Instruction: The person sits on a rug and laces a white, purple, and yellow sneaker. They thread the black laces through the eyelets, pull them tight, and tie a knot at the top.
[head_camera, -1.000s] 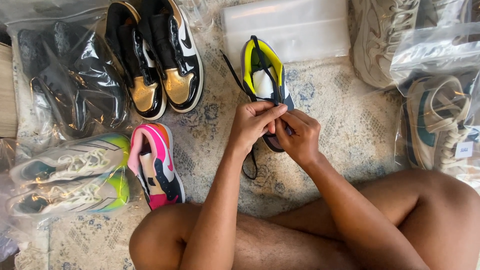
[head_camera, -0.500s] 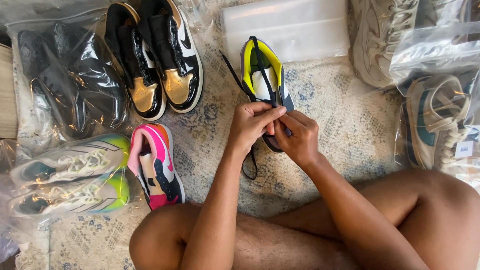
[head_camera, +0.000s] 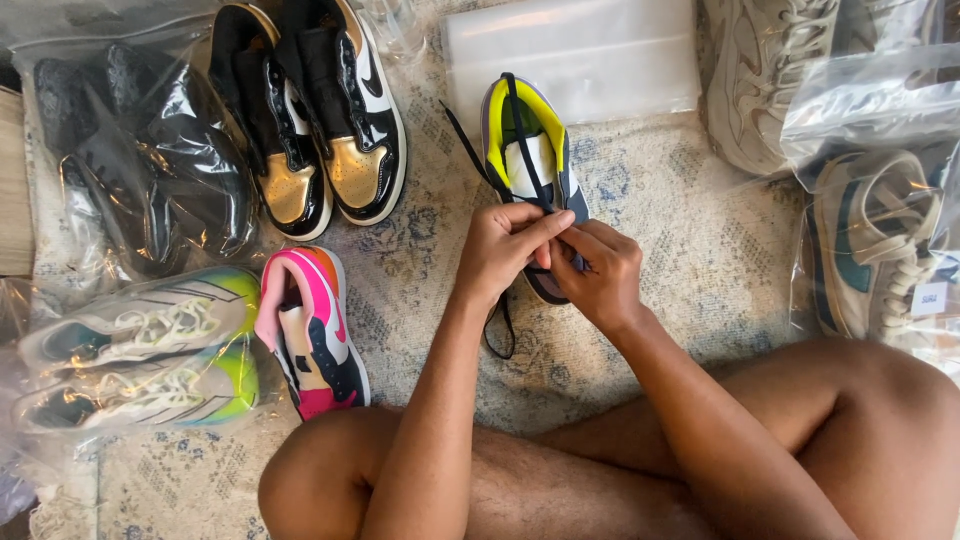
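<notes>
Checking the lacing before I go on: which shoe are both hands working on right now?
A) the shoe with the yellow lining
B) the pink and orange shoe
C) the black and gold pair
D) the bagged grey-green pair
A: the left hand and right hand meet over the yellow-lined shoe, pinching its black lace.

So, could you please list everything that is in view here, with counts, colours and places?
yellow-lined shoe: one, purple and yellow, centre of the rug, under both hands.
black lace: one, trailing from that shoe.
black and gold shoes: two, top left of centre.
pink shoe: one, pink, orange and black, lower left.
bagged black shoes: dark pair, upper left.
bagged grey-green shoes: two, far left.
clear flat bag: one, top centre.
beige shoe: one, top right.
bagged teal-and-cream shoe: one, right edge.
rug: pale, blue-patterned.
left hand: pinching at the shoe.
right hand: likewise.
</notes>
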